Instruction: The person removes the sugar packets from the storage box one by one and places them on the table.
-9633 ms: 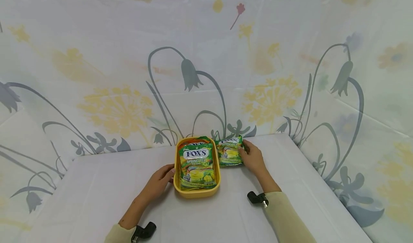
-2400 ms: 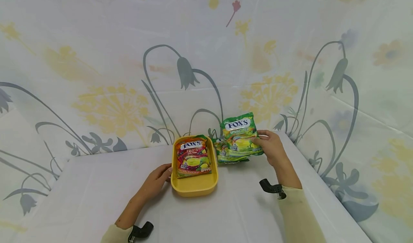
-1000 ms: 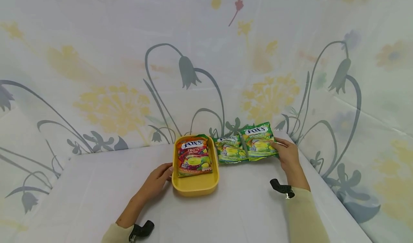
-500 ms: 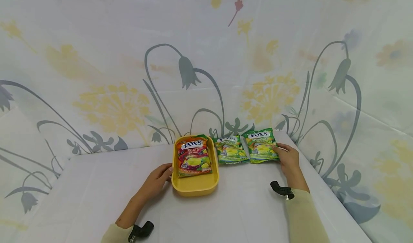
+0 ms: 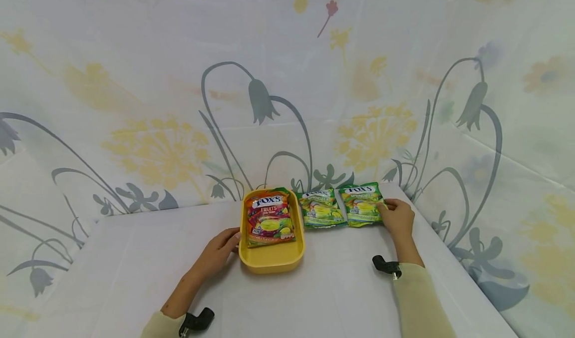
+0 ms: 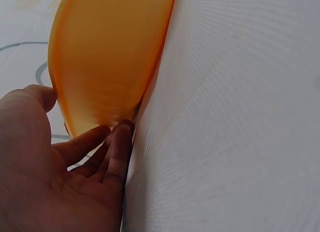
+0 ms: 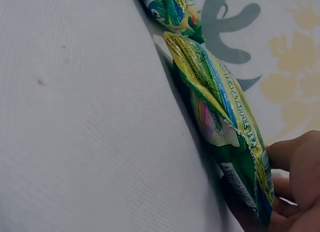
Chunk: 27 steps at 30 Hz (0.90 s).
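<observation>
A yellow plastic tray [image 5: 271,262] rests on the table, holding an orange-red bag of Fox's Fruits candy [image 5: 269,219]. My left hand [image 5: 220,250] grips the tray's left side. In the left wrist view, its thumb touches the rim and its fingers [image 6: 120,147] reach the lower outside wall. To the right of the tray lies a green Fox's Spring Tea candy bag [image 5: 320,209]. Beside it is a second green candy bag [image 5: 361,205], whose right edge my right hand [image 5: 400,218] pinches. The right wrist view shows this green bag [image 7: 230,122] down at the table surface, partly behind the fingers.
A white cloth [image 5: 323,288] covers the table. A flower-printed curtain [image 5: 287,103] rises behind the tray and bags and continues along the right side. Each wrist carries a small black camera, the right one [image 5: 385,265] near the sleeve cuff.
My right hand moved the second green bag from the tray out to the right and lowered it beside the first, uncovering the orange-red bag. My left hand stayed at the tray.
</observation>
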Each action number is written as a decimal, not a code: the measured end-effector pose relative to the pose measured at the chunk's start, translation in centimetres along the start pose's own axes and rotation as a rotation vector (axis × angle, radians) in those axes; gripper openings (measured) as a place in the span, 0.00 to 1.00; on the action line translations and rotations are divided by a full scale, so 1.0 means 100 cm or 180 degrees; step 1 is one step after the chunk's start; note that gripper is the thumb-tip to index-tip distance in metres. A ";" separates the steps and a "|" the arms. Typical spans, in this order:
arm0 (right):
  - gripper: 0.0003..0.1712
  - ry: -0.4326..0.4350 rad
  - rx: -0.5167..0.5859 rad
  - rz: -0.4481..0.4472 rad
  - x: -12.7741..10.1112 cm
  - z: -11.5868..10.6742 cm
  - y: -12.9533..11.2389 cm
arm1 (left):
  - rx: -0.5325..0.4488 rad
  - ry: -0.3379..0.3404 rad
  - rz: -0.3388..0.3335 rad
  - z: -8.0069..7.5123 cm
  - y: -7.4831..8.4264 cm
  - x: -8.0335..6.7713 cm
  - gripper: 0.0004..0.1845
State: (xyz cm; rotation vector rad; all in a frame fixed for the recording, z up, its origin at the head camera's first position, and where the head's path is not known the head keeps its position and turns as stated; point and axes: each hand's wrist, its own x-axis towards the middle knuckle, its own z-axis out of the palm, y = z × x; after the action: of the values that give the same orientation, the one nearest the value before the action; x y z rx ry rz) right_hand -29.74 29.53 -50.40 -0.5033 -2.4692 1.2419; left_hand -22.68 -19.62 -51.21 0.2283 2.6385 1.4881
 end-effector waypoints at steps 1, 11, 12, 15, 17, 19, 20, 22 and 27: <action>0.26 0.0013 -0.0046 -0.0059 -0.001 0.000 -0.001 | 0.0001 0.0000 -0.0010 0.000 0.000 0.000 0.28; 0.27 -0.0001 -0.0302 -0.0476 0.000 0.000 -0.010 | -0.0025 -0.0003 -0.0023 0.000 0.000 0.001 0.28; 0.27 -0.0009 -0.0314 -0.0502 0.000 0.000 -0.012 | -0.0027 -0.0002 -0.0024 0.000 -0.001 0.001 0.28; 0.27 0.0010 -0.0321 -0.0580 -0.001 -0.002 -0.018 | -0.0020 0.0000 -0.0022 0.000 -0.001 0.001 0.28; 0.26 0.0003 -0.0261 -0.0634 -0.002 -0.003 -0.024 | -0.0023 0.0001 -0.0019 0.000 -0.001 0.001 0.28; 0.26 -0.0040 -0.0149 -0.0680 -0.004 -0.004 -0.030 | -0.0034 -0.0004 -0.0012 0.000 -0.001 0.001 0.28; 0.26 -0.0073 -0.0092 -0.0708 -0.006 -0.004 -0.033 | -0.0037 -0.0005 -0.0013 0.000 -0.001 0.001 0.28; 0.26 -0.0154 0.0029 -0.0752 -0.008 -0.004 -0.040 | -0.0044 -0.0006 -0.0013 0.000 -0.001 0.001 0.28; 0.26 -0.0269 0.0120 -0.0908 -0.016 -0.001 -0.055 | -0.0038 -0.0014 0.0010 0.000 -0.001 0.001 0.27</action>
State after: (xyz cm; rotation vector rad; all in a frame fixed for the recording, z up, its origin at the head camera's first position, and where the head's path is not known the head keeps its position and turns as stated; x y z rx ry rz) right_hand -29.19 25.81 -46.04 -0.0844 -2.4729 1.2106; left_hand -22.80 -19.68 -51.31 0.2347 2.6264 1.5021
